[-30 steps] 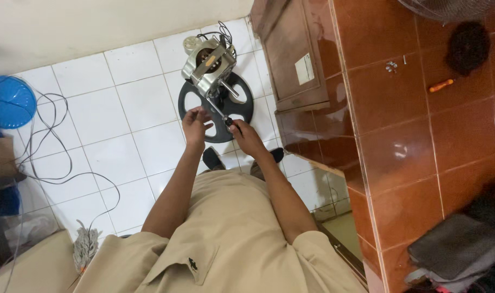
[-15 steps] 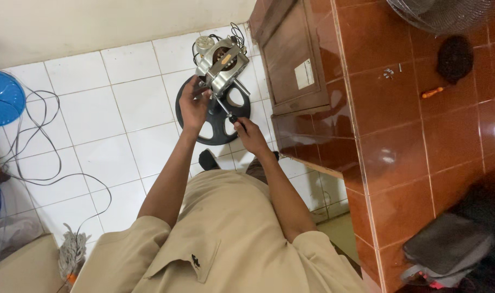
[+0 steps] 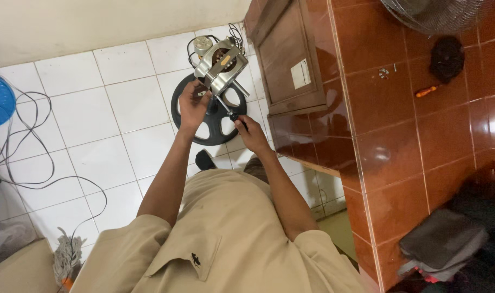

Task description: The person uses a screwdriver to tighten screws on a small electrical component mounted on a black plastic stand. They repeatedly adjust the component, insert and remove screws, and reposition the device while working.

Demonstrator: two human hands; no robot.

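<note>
Gripping fan motor (image 3: 221, 68) | left hand (image 3: 193, 106) beneath | right hand (image 3: 251, 130) on shaft

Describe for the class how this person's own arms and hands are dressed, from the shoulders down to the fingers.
Both arms are bare from the short sleeves down. The sleeves belong to a tan collared shirt with a small dark emblem on its chest pocket flap. The left hand and right hand wear no gloves; no watch or ring shows.

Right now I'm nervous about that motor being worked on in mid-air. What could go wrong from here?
The fan motor is held up only by the left hand; a weak grip could drop it onto the black base or tiles. The screwdriver in the right hand might slip toward the left fingers. The motor's wires could snag.
</note>
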